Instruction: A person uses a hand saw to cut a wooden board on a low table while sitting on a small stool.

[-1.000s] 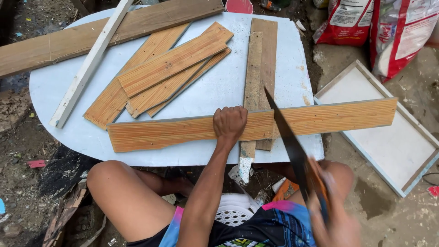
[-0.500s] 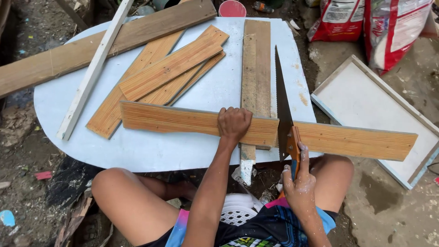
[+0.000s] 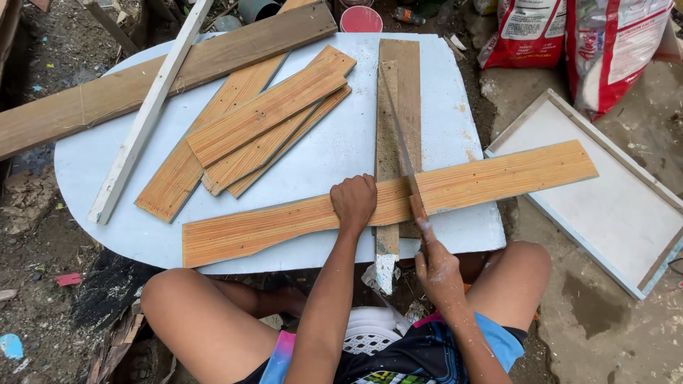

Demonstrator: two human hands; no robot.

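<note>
A long orange-brown plank [image 3: 498,178] lies across the near edge of a pale blue oval tabletop [image 3: 320,160], its right end overhanging. My left hand [image 3: 353,202] presses down on the plank near its middle. My right hand [image 3: 437,267] grips the wooden handle of a hand saw [image 3: 404,160], whose blade rests edge-on across the plank just right of the left hand and points away from me. Under the plank lies a narrow grey-brown board [image 3: 398,85], running away from me.
A stack of orange planks [image 3: 263,121] lies at the table's left middle, with a long weathered board [image 3: 142,78] and a white strip [image 3: 142,121] across the far left. A white framed panel [image 3: 605,192] lies on the ground at right, red and white sacks [image 3: 569,35] behind it.
The saw has come from raised beside my right knee down onto the plank. The plank has shifted on the table under my left hand.
</note>
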